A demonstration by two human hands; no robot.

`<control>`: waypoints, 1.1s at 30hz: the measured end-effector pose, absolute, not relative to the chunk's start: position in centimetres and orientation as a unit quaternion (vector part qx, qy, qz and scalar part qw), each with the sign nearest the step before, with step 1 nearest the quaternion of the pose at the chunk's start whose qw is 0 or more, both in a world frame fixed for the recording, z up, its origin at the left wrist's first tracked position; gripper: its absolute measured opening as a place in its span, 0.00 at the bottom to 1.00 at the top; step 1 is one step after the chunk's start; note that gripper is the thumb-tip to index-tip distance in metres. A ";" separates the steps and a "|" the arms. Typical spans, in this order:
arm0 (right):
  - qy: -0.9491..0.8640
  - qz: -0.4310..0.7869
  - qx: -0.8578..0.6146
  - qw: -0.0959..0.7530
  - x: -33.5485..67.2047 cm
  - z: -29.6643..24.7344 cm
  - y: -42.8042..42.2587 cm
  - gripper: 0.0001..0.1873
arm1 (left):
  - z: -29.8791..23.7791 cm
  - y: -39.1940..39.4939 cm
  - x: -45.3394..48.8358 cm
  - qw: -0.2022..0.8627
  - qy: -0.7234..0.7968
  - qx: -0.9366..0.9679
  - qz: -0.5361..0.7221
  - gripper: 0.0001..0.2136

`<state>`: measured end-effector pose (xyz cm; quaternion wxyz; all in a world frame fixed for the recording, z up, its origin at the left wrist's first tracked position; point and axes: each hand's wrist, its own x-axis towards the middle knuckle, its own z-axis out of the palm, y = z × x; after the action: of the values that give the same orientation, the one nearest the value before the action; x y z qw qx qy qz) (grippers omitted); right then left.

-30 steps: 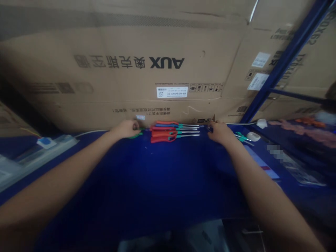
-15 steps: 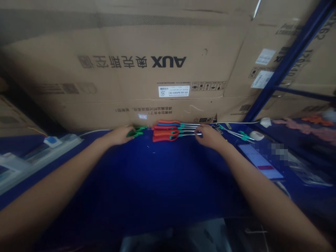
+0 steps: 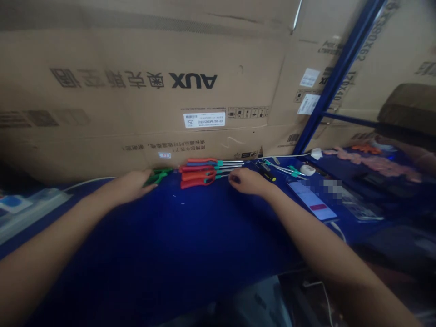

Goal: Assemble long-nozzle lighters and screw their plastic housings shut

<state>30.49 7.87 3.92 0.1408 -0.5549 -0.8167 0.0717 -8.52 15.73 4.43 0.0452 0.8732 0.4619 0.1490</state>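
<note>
Several red-handled scissors point(image 3: 199, 171) with teal collars lie side by side at the back of the blue table point(image 3: 190, 236), blades pointing right. My left hand point(image 3: 131, 185) lies on a green-handled pair of scissors point(image 3: 157, 175) just left of the row, fingers curled over it. My right hand point(image 3: 248, 181) is at the blade tips of the nearest red pair, fingers pinched together there; whether it grips a blade is hidden.
A large cardboard box point(image 3: 143, 91) printed AUX stands right behind the scissors. To the right lie more teal-handled tools point(image 3: 286, 170), a white roll of tape point(image 3: 307, 170), a phone point(image 3: 311, 200) and a blue rack post point(image 3: 335, 75). A clear plastic tray point(image 3: 23, 211) sits at far left.
My right hand has moved left from the loose tools to the blade tips of the red scissors. My left hand stays on the green scissors. The view has shifted right.
</note>
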 end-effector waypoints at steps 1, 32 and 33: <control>-0.826 0.086 -0.535 0.152 30.2 4.1 7.7 0.09 | 4.7 14.7 -7.3 0.049 0.452 0.879 0.144 0.16; -0.897 0.290 -0.317 0.107 29.3 4.2 3.8 0.05 | -1.5 2.9 1.2 0.181 0.357 0.869 0.290 0.19; -0.896 0.292 -0.316 0.112 29.4 4.2 3.8 0.05 | -1.5 2.9 1.2 0.179 0.356 0.869 0.293 0.19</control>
<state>29.36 3.76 4.21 0.1118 -0.3162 -0.8957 0.2918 1.22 2.86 -1.50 0.1795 0.8691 0.3560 0.2928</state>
